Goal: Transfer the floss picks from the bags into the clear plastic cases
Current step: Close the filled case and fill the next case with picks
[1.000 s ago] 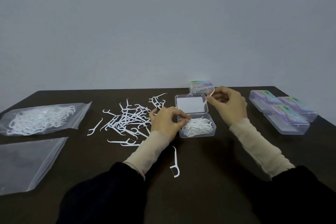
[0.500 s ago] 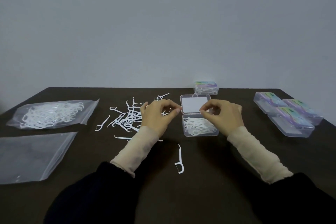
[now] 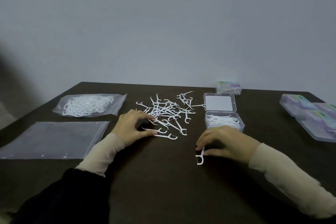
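near the frame's lower middle, right hand pinches a stray pick; left hand pinches picks at the loose pile. open case, centre right, looks full, so more could spill.

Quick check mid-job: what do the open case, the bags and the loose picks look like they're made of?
Open case: rigid clear plastic, glossy; contents show through its walls. Bags, one full and one flat: thin soft plastic film, hazy sheen. Loose picks: white moulded plastic, apparently matte; their floss thread is too fine to see.
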### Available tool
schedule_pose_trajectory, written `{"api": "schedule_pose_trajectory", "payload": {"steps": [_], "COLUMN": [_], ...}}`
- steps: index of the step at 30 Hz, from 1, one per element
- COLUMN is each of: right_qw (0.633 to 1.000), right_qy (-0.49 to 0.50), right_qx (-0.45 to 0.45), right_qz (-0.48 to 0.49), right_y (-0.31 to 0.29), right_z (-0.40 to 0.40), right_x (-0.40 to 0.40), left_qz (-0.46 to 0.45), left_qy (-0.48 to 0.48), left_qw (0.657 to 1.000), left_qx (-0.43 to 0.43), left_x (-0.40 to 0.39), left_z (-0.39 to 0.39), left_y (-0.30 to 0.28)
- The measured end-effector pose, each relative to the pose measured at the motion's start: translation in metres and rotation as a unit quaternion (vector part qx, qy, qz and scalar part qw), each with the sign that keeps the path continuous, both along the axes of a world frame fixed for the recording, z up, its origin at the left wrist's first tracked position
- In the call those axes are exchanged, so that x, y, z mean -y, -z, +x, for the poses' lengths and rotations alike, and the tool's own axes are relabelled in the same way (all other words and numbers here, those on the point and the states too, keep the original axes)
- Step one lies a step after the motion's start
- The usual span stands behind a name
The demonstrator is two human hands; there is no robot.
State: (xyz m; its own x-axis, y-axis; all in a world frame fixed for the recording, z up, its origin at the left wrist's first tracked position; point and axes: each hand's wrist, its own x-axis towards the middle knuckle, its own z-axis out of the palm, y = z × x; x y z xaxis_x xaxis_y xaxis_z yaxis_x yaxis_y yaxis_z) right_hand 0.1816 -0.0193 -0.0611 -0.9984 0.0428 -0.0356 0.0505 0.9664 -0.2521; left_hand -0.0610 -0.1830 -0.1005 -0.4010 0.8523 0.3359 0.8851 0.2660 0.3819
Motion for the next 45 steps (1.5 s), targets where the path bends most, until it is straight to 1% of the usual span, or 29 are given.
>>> {"api": "schedule_pose_trajectory", "payload": {"steps": [2,5,8,10,13,15,19,24,26,28,30,32,35,38,43,45], "right_qw": [1.000,0.998,0.994,0.989,0.980,0.978,0.986,0.986,0.982,0.982,0.985,0.987,0.990,0.990,0.969,0.957], "right_qy": [0.011,0.015,0.021,0.034,0.078,0.112,0.145,0.155,0.167,0.169,0.160,0.147,0.129,0.110,0.093,0.094], "right_qx": [-0.010,-0.055,-0.091,-0.105,-0.116,-0.107,-0.046,0.052,0.084,0.080,0.056,0.037,0.024,0.019,0.013,0.013], "right_qz": [0.005,0.017,0.063,0.103,0.144,0.138,0.067,0.014,-0.003,0.014,0.041,0.045,0.048,0.087,0.228,0.273], "right_y": [0.001,0.006,0.011,0.013,0.014,0.013,0.007,0.001,-0.002,-0.005,-0.007,-0.007,-0.006,-0.007,-0.008,-0.010], "right_z": [-0.008,-0.025,-0.046,-0.062,-0.083,-0.097,-0.123,-0.149,-0.153,-0.155,-0.155,-0.154,-0.152,-0.151,-0.150,-0.150], "right_x": [0.002,0.010,0.023,0.031,0.037,0.037,0.024,0.005,-0.001,-0.004,-0.006,-0.008,-0.008,-0.004,0.011,0.017], "left_qz": [-0.010,-0.035,-0.040,-0.033,-0.018,-0.025,-0.039,0.018,0.015,-0.002,-0.020,-0.042,-0.027,0.010,0.023,0.016], "left_qy": [-0.018,-0.062,-0.095,-0.106,-0.129,-0.142,-0.131,-0.089,-0.070,-0.054,-0.042,-0.037,-0.033,-0.037,-0.032,-0.031], "left_qw": [1.000,0.997,0.994,0.994,0.991,0.990,0.990,0.992,0.993,0.994,0.995,0.995,0.995,0.992,0.993,0.996], "left_qx": [-0.003,-0.023,-0.034,-0.019,-0.010,0.001,0.045,0.091,0.094,0.091,0.089,0.077,0.094,0.122,0.114,0.087], "left_x": [0.000,-0.007,-0.017,-0.022,-0.027,-0.028,-0.029,-0.029,-0.028,-0.028,-0.027,-0.027,-0.026,-0.025,-0.026,-0.026], "left_z": [-0.004,-0.003,-0.005,-0.007,-0.012,-0.019,-0.024,-0.024,-0.024,-0.027,-0.028,-0.029,-0.029,-0.030,-0.027,-0.026], "left_y": [0.001,0.003,0.004,0.004,0.004,0.004,0.004,0.003,0.002,0.001,-0.001,-0.002,-0.003,-0.005,-0.005,-0.006]}}
